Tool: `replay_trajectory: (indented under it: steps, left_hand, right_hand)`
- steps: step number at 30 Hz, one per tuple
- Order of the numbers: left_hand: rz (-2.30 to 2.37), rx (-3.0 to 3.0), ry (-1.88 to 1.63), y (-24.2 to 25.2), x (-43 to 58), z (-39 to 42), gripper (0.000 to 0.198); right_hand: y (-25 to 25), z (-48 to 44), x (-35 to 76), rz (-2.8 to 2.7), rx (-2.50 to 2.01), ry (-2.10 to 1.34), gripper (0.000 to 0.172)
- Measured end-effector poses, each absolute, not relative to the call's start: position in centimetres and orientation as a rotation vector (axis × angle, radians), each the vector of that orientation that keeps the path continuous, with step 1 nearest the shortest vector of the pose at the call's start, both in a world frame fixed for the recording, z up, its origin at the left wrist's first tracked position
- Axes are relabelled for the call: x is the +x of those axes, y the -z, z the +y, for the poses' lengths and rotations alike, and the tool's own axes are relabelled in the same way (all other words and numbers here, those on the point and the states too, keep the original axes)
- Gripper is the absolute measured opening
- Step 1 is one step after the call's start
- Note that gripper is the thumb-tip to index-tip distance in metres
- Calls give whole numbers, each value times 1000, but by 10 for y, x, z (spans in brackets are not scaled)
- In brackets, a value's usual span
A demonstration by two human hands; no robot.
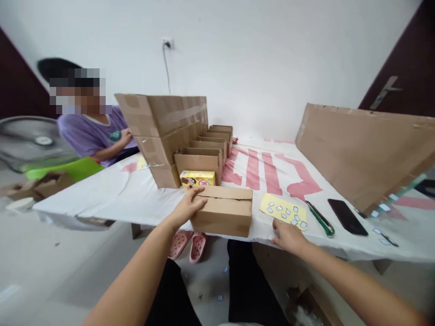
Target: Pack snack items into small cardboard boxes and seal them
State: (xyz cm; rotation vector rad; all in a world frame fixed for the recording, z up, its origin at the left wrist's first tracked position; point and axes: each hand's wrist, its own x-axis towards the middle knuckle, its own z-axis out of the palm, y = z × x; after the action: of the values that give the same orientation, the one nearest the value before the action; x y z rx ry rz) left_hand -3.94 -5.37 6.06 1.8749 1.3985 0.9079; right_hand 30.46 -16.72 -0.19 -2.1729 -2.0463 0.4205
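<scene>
My left hand (188, 207) lies on the left end of a closed brown cardboard box (226, 208), fingers spread over its top flaps. The box sits at the table's near edge. My right hand (288, 236) is at the near edge of a yellow sheet (269, 200) bearing several small white, dark-edged stickers (288, 211). Its fingers are curled together, and whatever is between them is hidden. Behind the cardboard box stands a yellow printed carton (197, 178), touching or nearly touching it.
Open cardboard boxes (199, 164) line up beside a wall of stacked cartons (152, 149). A green-handled cutter (320, 219), a black phone (347, 217) and a large cardboard panel (367, 149) are at right. A person in a purple shirt (84, 136) sits at left. Pink clogs (197, 246) lie below.
</scene>
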Motion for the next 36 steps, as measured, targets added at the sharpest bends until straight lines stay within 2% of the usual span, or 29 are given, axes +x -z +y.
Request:
replay_trajectory:
  steps: [7, 14, 21, 36]
  left_hand:
    - [1432, 1889, -845, -58, -40, -46, 67]
    - [1464, 1894, -854, -63, -37, -47, 65]
    - [1452, 1883, -860, -66, -36, -51, 63]
    - [1448, 1871, -834, -66, -35, -52, 66]
  right_hand:
    - [0, -157, 309, -1866, -1914, -629, 6]
    - [20, -132, 274, -1491, -1394, -914, 18]
    - [48, -111, 244, -1114, -1085, -1128, 32]
    - [40, -106, 246, -1075, -1096, -1121, 29]
